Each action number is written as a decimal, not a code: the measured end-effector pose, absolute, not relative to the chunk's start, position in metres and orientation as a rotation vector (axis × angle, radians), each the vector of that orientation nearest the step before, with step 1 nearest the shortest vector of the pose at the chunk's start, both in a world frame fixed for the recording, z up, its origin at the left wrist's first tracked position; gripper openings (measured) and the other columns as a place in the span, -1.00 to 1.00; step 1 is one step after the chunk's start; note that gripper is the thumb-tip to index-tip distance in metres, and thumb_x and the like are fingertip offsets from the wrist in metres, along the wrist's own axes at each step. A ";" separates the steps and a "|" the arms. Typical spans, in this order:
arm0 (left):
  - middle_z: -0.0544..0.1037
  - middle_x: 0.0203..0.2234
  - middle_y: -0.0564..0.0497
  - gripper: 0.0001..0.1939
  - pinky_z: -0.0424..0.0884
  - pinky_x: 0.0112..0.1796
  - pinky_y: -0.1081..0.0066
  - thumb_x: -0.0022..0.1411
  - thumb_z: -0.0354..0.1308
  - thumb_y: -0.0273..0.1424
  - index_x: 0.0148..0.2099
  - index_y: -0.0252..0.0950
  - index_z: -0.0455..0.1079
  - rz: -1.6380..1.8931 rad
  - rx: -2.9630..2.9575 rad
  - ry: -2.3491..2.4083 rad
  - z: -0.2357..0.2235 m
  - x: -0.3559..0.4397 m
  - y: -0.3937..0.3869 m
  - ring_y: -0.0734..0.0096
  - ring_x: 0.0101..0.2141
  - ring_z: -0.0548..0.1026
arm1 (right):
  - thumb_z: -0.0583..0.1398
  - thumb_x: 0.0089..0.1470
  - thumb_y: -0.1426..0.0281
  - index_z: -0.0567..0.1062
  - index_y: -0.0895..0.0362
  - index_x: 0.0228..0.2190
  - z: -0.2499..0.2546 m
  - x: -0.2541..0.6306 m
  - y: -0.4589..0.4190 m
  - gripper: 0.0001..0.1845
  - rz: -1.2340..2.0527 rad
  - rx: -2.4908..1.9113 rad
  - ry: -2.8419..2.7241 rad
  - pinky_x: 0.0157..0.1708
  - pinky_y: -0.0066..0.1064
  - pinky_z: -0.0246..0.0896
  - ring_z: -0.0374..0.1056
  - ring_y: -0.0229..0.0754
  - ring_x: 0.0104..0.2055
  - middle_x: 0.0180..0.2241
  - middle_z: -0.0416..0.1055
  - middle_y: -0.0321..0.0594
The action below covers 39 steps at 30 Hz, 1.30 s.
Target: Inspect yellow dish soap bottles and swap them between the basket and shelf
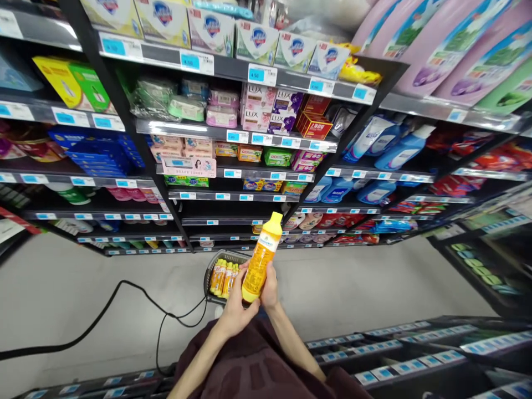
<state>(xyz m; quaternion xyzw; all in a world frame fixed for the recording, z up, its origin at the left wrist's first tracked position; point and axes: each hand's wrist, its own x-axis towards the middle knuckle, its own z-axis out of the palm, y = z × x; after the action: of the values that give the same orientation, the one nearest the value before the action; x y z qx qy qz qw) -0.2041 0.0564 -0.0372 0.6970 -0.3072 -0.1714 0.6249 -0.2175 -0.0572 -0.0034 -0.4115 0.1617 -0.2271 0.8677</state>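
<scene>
A yellow bottle with an orange label [261,260] is held up in front of me, tilted with its yellow cap toward the shelves. My left hand [238,307] wraps its lower left side and base. On the lower right side, my right hand [270,288] grips the same bottle. Below and to the left, a grey basket [206,277] stands on the floor, partly hidden by my left hand. Inside it are several similar yellow and orange bottles [224,277], upright and close together.
Shelves ahead carry soap boxes [257,41], LUX packs [256,108] and blue bottles [376,138]. Large pink jugs [449,44] stand upper right. A black cable [141,291] runs across the grey floor [341,277] at left. More shelving [415,354] lies close behind at lower right.
</scene>
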 end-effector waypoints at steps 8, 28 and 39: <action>0.09 0.38 -0.28 -0.23 -0.02 0.34 -0.10 0.21 0.27 -0.32 0.38 -0.25 0.03 -0.564 1.465 -0.673 -0.046 -0.203 0.063 -0.05 0.38 0.04 | 0.02 0.18 -0.13 0.53 0.10 -0.14 -0.001 -0.218 -0.065 -0.39 -0.407 -0.640 0.340 -0.21 -0.20 0.42 0.50 -0.02 -0.26 -0.46 0.52 -0.19; 0.21 0.31 -0.24 -0.28 0.31 0.21 0.03 0.14 0.34 -0.27 0.27 -0.19 0.12 -0.571 1.384 -0.598 -0.033 -0.199 0.059 -0.04 0.26 0.30 | 0.11 0.06 -0.03 0.51 0.15 -0.16 0.007 -0.213 -0.063 -0.45 -0.404 -0.646 0.369 -0.30 -0.27 0.42 0.46 -0.08 -0.36 -0.46 0.50 -0.21; 0.34 0.22 -0.24 -0.39 0.39 0.13 0.12 0.17 0.32 -0.22 0.18 -0.22 0.18 -0.637 1.261 -0.506 -0.039 -0.193 0.060 0.01 0.19 0.40 | 0.08 0.04 -0.08 0.48 0.13 -0.15 0.009 -0.210 -0.062 -0.42 -0.375 -0.667 0.391 -0.28 -0.21 0.42 0.49 0.01 -0.26 -0.42 0.52 -0.16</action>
<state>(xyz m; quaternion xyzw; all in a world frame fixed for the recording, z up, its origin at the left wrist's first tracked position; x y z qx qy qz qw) -0.1930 0.0596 -0.0389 0.5729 -0.2298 -0.2894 0.7316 -0.2104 -0.0617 0.0092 -0.3235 0.1894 -0.1816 0.9091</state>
